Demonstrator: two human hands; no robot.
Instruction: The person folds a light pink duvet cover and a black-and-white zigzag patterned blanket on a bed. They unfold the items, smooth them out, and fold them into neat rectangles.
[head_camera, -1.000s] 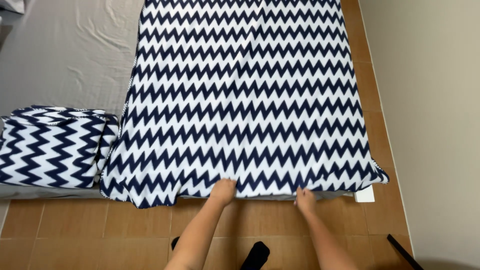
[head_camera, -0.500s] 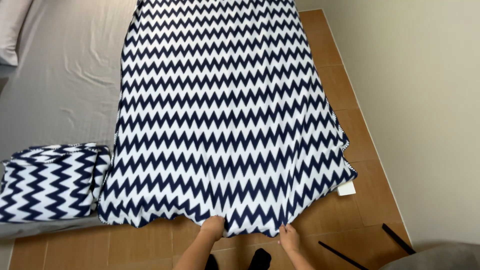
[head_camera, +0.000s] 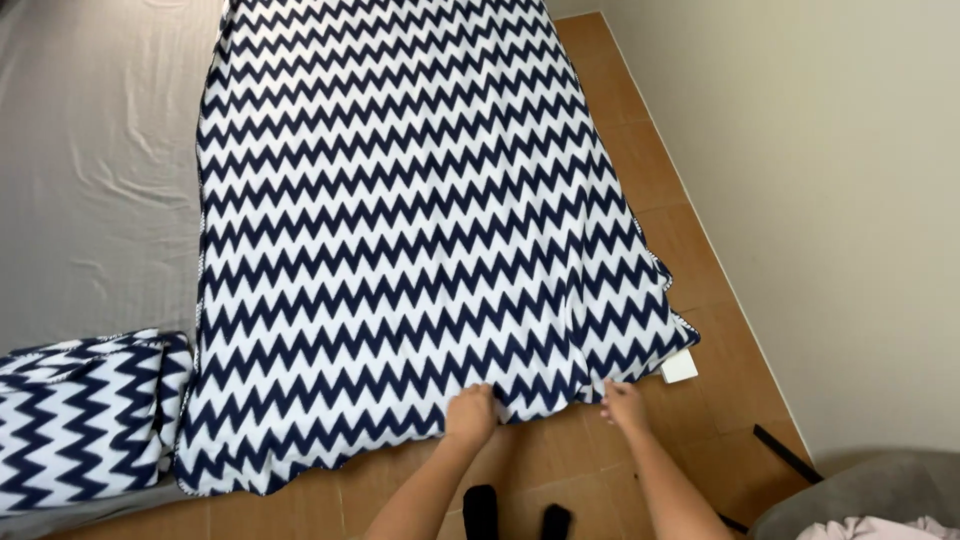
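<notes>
Ideally both grips stayed level on the near hem so the zigzag blanket (head_camera: 400, 230), spread over the grey bed (head_camera: 90, 200) with its edge hanging to the wood floor (head_camera: 720, 330), pulled flat without skewing. Left hand (head_camera: 470, 415) was clenched, pinching the hem. Right hand (head_camera: 625, 405) also pinched the edge nearer the corner, fingers curled.

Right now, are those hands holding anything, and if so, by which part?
Both hands grip the navy-and-white zigzag blanket by its near edge: the left hand near the middle of that hem, the right hand closer to the right corner.
</notes>
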